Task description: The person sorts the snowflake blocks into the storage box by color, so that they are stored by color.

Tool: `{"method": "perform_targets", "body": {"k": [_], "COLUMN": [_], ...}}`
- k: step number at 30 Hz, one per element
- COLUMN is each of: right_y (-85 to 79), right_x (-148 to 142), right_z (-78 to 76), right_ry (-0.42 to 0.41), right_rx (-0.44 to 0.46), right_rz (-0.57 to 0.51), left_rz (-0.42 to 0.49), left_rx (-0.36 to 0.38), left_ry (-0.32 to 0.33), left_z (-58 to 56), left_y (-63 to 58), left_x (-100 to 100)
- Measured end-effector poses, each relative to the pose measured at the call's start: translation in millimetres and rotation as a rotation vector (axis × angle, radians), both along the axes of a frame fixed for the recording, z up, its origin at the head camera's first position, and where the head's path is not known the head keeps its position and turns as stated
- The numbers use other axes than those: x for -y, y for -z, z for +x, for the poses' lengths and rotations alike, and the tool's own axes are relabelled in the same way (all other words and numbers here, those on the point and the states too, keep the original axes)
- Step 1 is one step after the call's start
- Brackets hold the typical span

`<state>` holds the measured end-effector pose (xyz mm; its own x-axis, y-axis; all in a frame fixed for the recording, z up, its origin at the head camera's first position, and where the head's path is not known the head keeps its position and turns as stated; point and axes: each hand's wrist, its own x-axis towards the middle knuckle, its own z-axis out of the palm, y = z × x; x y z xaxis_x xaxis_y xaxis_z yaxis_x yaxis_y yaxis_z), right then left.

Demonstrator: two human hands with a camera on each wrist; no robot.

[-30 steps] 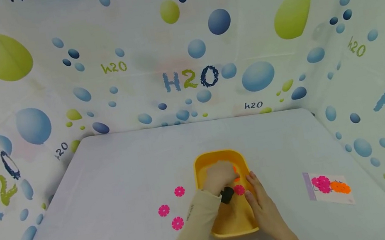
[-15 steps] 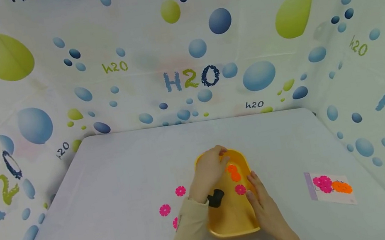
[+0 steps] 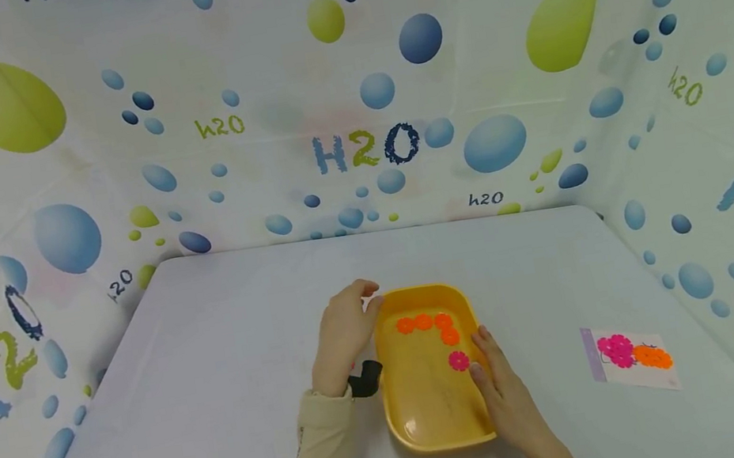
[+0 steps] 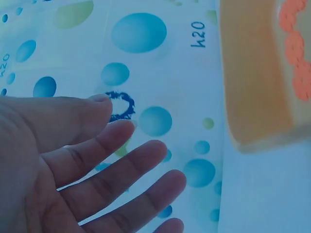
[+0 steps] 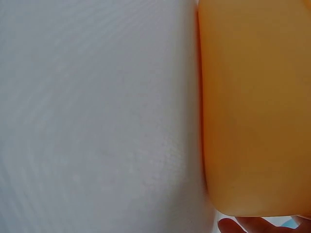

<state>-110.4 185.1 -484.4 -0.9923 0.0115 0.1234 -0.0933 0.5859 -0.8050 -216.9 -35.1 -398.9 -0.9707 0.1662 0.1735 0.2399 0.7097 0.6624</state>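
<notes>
A yellow tray [image 3: 432, 411] lies on the white table. Along its far end run several orange flower-shaped pieces [image 3: 423, 322], bending down the right side to one pink flower piece [image 3: 458, 361]. My left hand [image 3: 343, 329] is just outside the tray's left rim, fingers loosely spread with nothing between them, as the left wrist view also shows. Against the tray's right side rests my right hand [image 3: 509, 399], fingers fairly straight along the wall and thumb at the rim. In the right wrist view its fingertips [image 5: 252, 224] show beyond the tray's edge.
To the right lies a card [image 3: 632, 355] picturing pink and orange flowers. A black wrist camera [image 3: 365, 380] is strapped to the left wrist. A sliver of pink shows beside that wrist; the left arm covers that area. A patterned curtain [image 3: 264, 77] surrounds the table.
My left hand has moved left out of the tray, uncovering the row of orange flower pieces. The arm now covers the pink pieces seen on the table earlier. My right hand stays put.
</notes>
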Motion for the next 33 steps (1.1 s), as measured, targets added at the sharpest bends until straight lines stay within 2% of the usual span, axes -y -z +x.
{"method": "perform_targets", "body": {"k": [4, 10, 18, 23, 27, 33], "right_y": [-0.5, 0.3, 2.2, 2.4, 1.9, 1.2], "right_x": [0, 0, -1, -1, 0, 0], "right_z": [0.0, -0.6, -0.3, -0.4, -0.1, 0.2], "right_ry": [0.002, 0.000, -0.012, -0.009, -0.008, -0.006], "right_rx": [0.006, 0.003, 0.002, -0.001, 0.002, 0.009], "right_rz": [0.004, 0.007, 0.004, 0.003, 0.001, -0.005], "left_rz": [-0.046, -0.183, -0.331, -0.368, -0.390, -0.428], "left_rx": [0.024, 0.075, 0.199, 0.259, 0.268, 0.215], "left_ry": [-0.031, -0.046, -0.081, -0.099, -0.116, -0.132], "left_z": [-0.1, 4.7, 11.5, 12.5, 14.5, 16.4], "left_y": [7.9, 19.6, 32.9, 39.5, 47.1, 55.2], "left_x": [11, 21, 31, 33, 34, 33]}}
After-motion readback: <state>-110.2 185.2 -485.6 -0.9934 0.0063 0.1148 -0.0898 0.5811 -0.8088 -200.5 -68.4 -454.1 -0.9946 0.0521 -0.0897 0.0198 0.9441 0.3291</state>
